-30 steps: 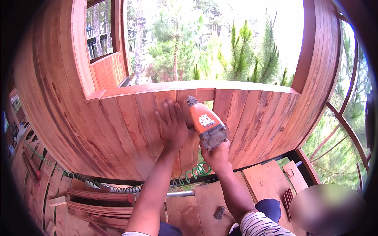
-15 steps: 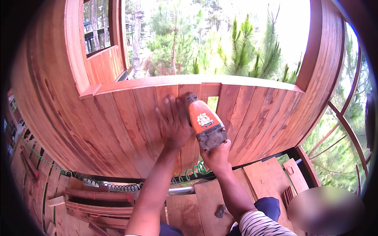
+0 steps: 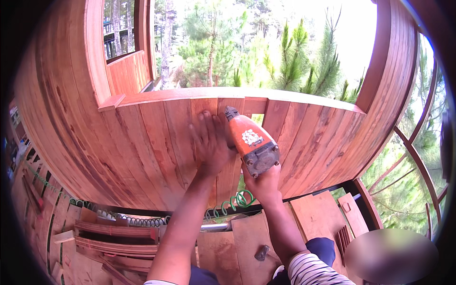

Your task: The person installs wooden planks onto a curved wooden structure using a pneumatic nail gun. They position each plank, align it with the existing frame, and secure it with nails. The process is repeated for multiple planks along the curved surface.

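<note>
My right hand [image 3: 265, 184] is closed round the handle of an orange nail gun [image 3: 251, 137] with a dark metal end cap. The gun's narrow nose is at the upper part of a reddish wooden board [image 3: 227, 105], just under the window sill; whether it touches the wood I cannot tell. To its left, my left hand [image 3: 212, 145] lies against the boards with fingers spread and pointing up, slightly blurred. Right of the gun's nose, a narrow gap [image 3: 258, 119] between boards lets light through. A coiled green hose [image 3: 240, 199] hangs below the gun.
The pale window sill [image 3: 190, 94] runs along the wall's top, with pine trees beyond. Stacked wooden strips [image 3: 118, 240] lie at lower left. A dark hammer-like head [image 3: 261, 252] rests on the plank floor [image 3: 218, 256]. A blurred oval [image 3: 392, 256] covers the lower right.
The nail gun's rear end has swung slightly up and to the right, while its nose stays near the same board. My left hand remains on the boards. The whole view has shifted a little.
</note>
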`<state>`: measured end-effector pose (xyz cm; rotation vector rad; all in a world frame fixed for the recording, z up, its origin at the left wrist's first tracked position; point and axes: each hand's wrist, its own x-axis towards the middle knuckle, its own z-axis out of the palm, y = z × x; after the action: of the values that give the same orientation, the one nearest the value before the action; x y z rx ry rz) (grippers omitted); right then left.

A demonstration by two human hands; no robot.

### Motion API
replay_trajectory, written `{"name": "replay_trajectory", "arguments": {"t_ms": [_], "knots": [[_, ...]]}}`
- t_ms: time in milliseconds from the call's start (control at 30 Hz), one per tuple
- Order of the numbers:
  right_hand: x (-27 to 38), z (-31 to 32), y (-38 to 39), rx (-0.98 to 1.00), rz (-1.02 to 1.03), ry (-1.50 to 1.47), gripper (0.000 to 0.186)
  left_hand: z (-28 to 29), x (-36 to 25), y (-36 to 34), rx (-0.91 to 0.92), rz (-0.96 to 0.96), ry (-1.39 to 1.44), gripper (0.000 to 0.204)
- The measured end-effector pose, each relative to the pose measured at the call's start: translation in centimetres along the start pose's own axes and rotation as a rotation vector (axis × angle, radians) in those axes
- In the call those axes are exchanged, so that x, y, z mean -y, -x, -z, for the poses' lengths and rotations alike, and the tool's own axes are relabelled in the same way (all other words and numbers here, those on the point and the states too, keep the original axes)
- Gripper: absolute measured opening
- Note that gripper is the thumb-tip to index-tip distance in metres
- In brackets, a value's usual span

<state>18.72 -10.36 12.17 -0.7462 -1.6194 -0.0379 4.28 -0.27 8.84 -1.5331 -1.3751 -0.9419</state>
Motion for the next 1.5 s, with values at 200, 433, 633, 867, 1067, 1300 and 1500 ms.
{"name": "replay_trajectory", "arguments": {"t_ms": [200, 433, 633, 867, 1067, 1300, 1500], "knots": [[-0.6, -0.4, -0.8, 0.079, 0.065, 0.061, 0.029, 0.5, 1.1, 0.0, -0.01, 0.021, 0.098, 0.119], [0.3, 0.9, -2.0, 0.121, -0.033, 0.142, 0.024, -0.4, 0.8, 0.6, -0.021, -0.003, 0.148, 0.126], [0.3, 0.9, 6.0, -0.35, -0.41, -0.412, 0.027, -1.6, 0.9, 0.8, -0.194, -0.082, 0.336, 0.117], [-3.8, -1.4, 23.4, -0.403, -1.242, -0.664, 0.023, -2.2, 0.1, 2.2, -0.084, -0.278, 0.147, 0.091], [-5.3, -7.2, 33.3, -0.859, -1.631, -1.215, 0.025, -2.8, 0.8, 2.5, -0.044, -0.291, 0.071, 0.074], [-7.7, -13.1, 37.8, -1.007, -1.801, -1.555, 0.037, -3.5, 0.2, 2.4, -0.122, -0.329, 0.087, 0.071], [-7.8, -15.3, 38.4, -1.066, -1.8, -1.558, 0.038, -3.9, -0.2, 2.4, -0.166, -0.331, 0.098, 0.068]]}}
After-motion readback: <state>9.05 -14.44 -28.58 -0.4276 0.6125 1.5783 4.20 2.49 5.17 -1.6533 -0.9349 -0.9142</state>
